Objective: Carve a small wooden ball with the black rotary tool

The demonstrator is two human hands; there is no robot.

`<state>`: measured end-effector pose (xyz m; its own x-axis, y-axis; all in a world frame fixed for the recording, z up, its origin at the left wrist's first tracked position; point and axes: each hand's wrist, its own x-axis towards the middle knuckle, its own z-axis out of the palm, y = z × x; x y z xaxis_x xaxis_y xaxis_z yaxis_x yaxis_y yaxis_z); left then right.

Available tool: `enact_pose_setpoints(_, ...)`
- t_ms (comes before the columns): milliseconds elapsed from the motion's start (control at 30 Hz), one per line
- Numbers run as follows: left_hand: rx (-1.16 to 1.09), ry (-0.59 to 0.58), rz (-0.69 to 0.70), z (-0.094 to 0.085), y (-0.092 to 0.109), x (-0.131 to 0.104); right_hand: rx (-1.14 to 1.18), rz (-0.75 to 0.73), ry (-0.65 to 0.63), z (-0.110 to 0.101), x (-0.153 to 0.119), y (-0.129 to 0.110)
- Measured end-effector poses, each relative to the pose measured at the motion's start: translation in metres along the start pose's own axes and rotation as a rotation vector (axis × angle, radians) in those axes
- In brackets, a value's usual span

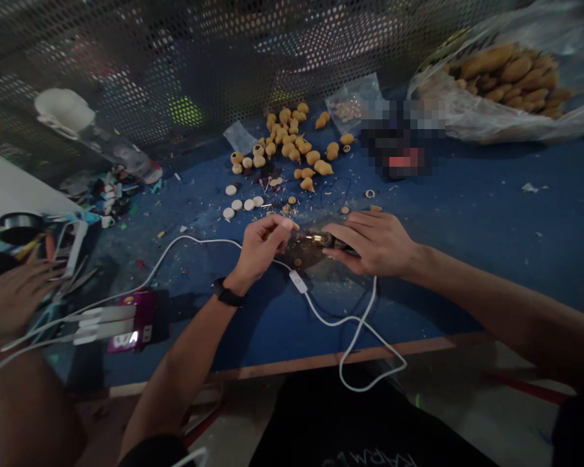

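My right hand (374, 243) is wrapped round a mini drill (339, 244) with a dark body and a brass chuck (317, 239). The drill's thin bit points left, towards my left hand (265, 240). Thumb and forefinger of that hand pinch a small tan piece (296, 226), mostly hidden by the fingertips. Between the piece and the bit there seems to be a small gap, though I cannot be sure. A white cable (360, 321) with an inline switch (298, 282) runs below both hands. Shavings (289, 209) and small round tan discs (298, 263) lie close by.
Small dried gourds (292, 139) are heaped behind my hands, with several white discs (237, 205) left of them. A plastic bag of gourds (511, 71) stands back right. At left are a magenta power bank (146, 318), scissors (63, 292), a bottle (121, 146) and another person's hand (12, 301).
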<state>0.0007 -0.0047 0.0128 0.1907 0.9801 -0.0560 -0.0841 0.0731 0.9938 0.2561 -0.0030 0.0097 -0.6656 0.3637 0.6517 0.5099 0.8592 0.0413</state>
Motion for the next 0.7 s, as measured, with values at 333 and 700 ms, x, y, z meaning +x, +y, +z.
enact_pose_setpoints(333,-0.167,0.066,0.05,0.0,-0.001,0.012,0.492,-0.25,-0.156,0.011,0.005,-0.037)
enact_pose_setpoints(700,-0.079,0.073,0.167,-0.003,-0.014,0.01,0.395,-0.328,-0.168,0.009,0.005,-0.047)
